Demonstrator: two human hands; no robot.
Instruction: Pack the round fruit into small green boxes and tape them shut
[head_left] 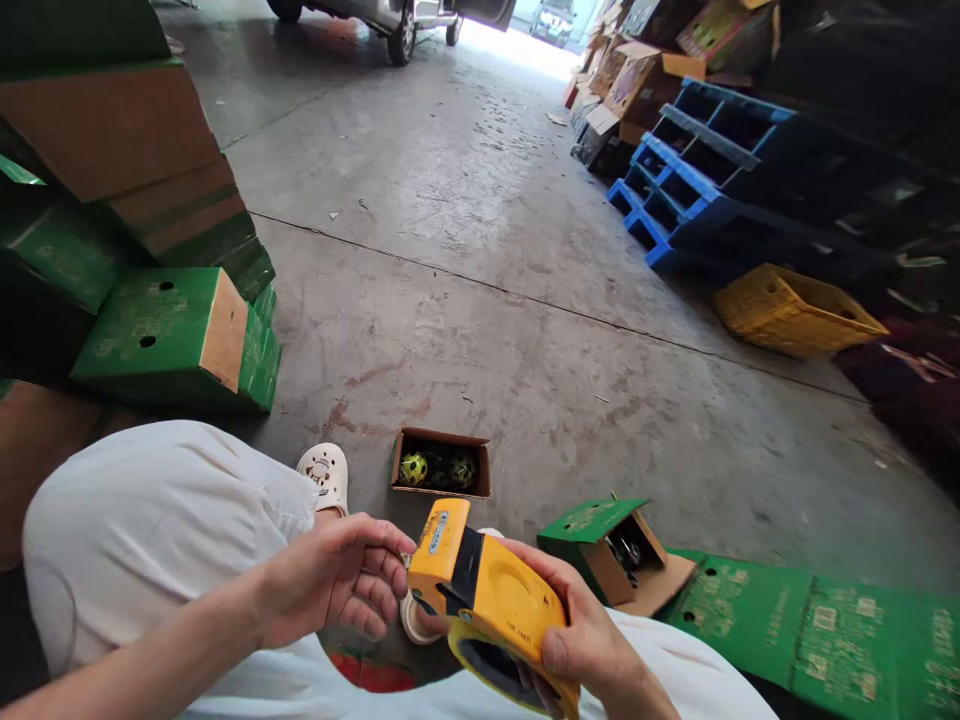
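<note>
A yellow packing tape dispenser (517, 595) with a black band is gripped in my right hand (592, 630), thumb on its near side. Under its body shows a roll of tape (487, 660), partly hidden. Beside the dispenser's front end is my left hand (341, 580), palm turned toward it, fingers loosely curled and apart. Its fingertips come right up to the front edge; whether they touch a tape end I cannot make out. Just beyond the dispenser, a small open cardboard box (394, 462) on the floor holds roundish yellow-green and dark patterned items.
Green cartons are stacked at left (150, 320). At right lie an open green box (592, 520) and more green cartons (765, 615). Farther off are a yellow crate (772, 320), blue pallets (675, 180), piled boxes (637, 90) and a parked vehicle (375, 10). My knees flank the work.
</note>
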